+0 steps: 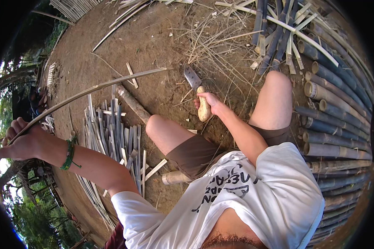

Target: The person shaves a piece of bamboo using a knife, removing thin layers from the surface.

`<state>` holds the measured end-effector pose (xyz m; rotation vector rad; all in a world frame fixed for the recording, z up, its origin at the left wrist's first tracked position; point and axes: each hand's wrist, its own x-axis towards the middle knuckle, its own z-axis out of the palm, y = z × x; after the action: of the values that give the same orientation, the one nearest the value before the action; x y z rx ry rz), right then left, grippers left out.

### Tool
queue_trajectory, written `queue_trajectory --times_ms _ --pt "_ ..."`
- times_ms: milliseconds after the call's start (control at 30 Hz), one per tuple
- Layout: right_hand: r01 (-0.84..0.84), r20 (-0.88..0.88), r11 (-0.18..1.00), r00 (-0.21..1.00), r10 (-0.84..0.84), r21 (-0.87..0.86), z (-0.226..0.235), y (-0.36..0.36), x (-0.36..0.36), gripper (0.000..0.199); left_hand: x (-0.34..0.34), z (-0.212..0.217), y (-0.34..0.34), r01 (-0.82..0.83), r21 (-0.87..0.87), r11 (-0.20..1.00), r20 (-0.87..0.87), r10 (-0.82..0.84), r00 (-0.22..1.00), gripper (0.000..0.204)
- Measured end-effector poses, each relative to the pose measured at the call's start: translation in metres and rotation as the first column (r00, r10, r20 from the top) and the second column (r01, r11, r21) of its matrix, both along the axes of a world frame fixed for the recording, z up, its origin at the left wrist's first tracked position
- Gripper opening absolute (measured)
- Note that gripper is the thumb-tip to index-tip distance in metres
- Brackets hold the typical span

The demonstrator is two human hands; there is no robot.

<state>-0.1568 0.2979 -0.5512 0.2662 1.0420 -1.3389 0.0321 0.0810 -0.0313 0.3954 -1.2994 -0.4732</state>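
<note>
Status of work: one bamboo strip (99,86) is in process. It extends from the left hand (23,139) toward the knife (192,79), its far end just short of the blade in this view. The left hand is clamped on the strip near its near end. The right hand (207,101) is closed around the knife handle, blade pointing away from the body.

Completed, as judged from the layout: splitting of a batch, shown by the bundle of narrow pieces (108,133) lying beside the left knee. Thin shavings (214,45) on the ground (141,41) beyond the knife suggest that trimming is well under way (which pieces are finished cannot be told).

Outstanding, as judged: the strip in hand, since the blade is not on it. The round poles (338,151) stacked at the right are unsplit; whether they belong to this batch cannot be determined.
</note>
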Motion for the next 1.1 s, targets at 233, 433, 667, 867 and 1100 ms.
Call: queue_trajectory --times_ms 233,433,667,867,1100 --pt "-0.211 -0.726 0.977 0.666 0.172 0.038 0.068 0.003 0.022 0.053 0.074 0.027 -0.046 0.539 0.13 0.832 0.166 -0.554 0.816 0.085" --pt "-0.472 -0.914 0.845 0.404 -0.046 -0.251 0.138 -0.012 0.043 0.052 0.015 0.017 -0.019 -0.1 0.159 0.982 0.003 0.101 0.995 0.104" --pt "-0.324 -0.884 0.942 0.461 0.079 -0.085 0.039 -0.047 0.038 0.048 0.019 0.012 -0.03 -0.129 0.093 0.987 -0.038 0.133 0.99 0.1" --pt "-0.402 -0.867 0.915 0.44 0.235 0.044 0.078 -0.057 0.049 0.059 0.017 -0.003 -0.044 -0.153 0.068 0.986 -0.027 0.155 0.988 0.098" --pt "-0.365 -0.951 0.923 0.309 0.001 -0.118 0.021 -0.064 0.037 0.054 0.017 0.003 -0.046 -0.141 0.066 0.988 -0.03 0.143 0.989 0.094"
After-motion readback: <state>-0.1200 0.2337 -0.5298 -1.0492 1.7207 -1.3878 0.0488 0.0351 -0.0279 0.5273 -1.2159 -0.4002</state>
